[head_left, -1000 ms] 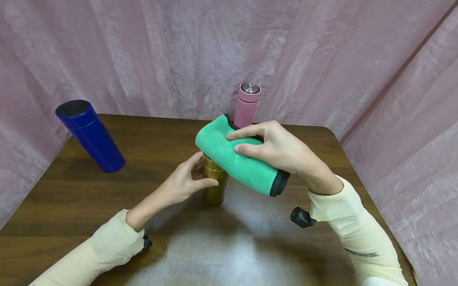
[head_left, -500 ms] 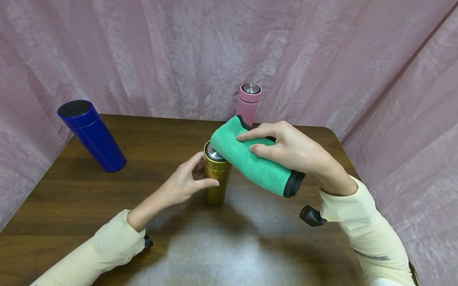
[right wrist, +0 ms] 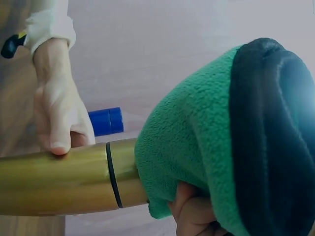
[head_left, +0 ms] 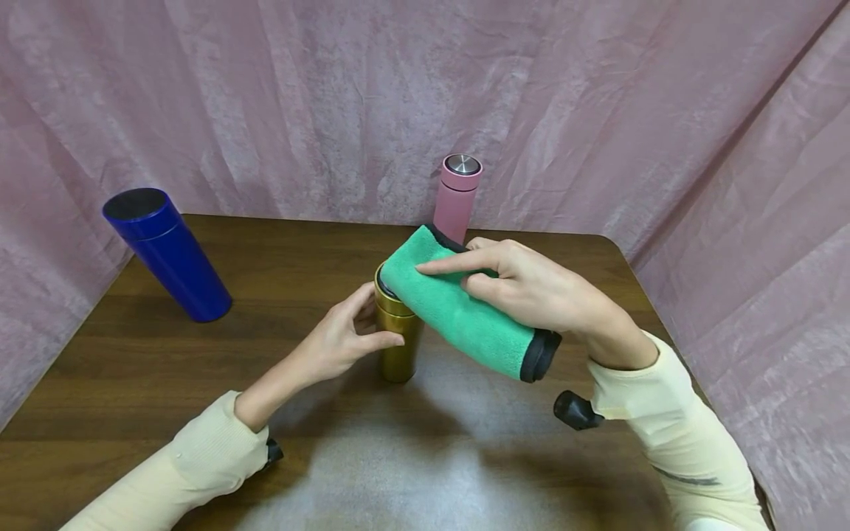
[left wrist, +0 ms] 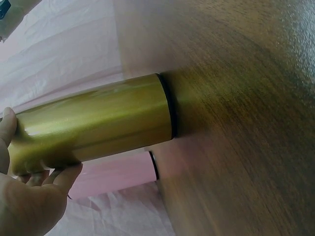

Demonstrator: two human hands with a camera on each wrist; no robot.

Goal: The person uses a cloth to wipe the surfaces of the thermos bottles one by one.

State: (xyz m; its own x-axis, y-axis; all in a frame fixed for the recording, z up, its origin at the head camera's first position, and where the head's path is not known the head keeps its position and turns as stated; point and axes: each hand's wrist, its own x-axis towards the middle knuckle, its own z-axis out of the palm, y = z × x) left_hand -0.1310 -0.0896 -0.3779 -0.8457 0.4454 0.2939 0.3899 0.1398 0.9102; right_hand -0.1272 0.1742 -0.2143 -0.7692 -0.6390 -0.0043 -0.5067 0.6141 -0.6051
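A gold thermos bottle [head_left: 400, 346] stands upright on the wooden table, gripped around its upper body by my left hand [head_left: 341, 335]. In the left wrist view the thumb and fingers wrap opposite sides of the gold bottle [left wrist: 98, 123]. My right hand [head_left: 531, 284] holds a folded green cloth [head_left: 458, 317] with black edging, index finger stretched along its top. The cloth's left end lies over the bottle's lid and hides most of it. In the right wrist view the green cloth [right wrist: 187, 118] meets the lid end of the bottle, beyond a dark seam ring.
A tall blue bottle [head_left: 169, 254] stands at the back left of the wooden table [head_left: 119, 383]. Behind the cloth, near the back edge, is a pink bottle [head_left: 457, 199] with a silver lid top. Pink curtains [head_left: 319, 110] hang behind and at the right.
The cloth slid right, baring part of the lid, then came back left over it. My right index finger has straightened. The left hand and gold bottle stay put.
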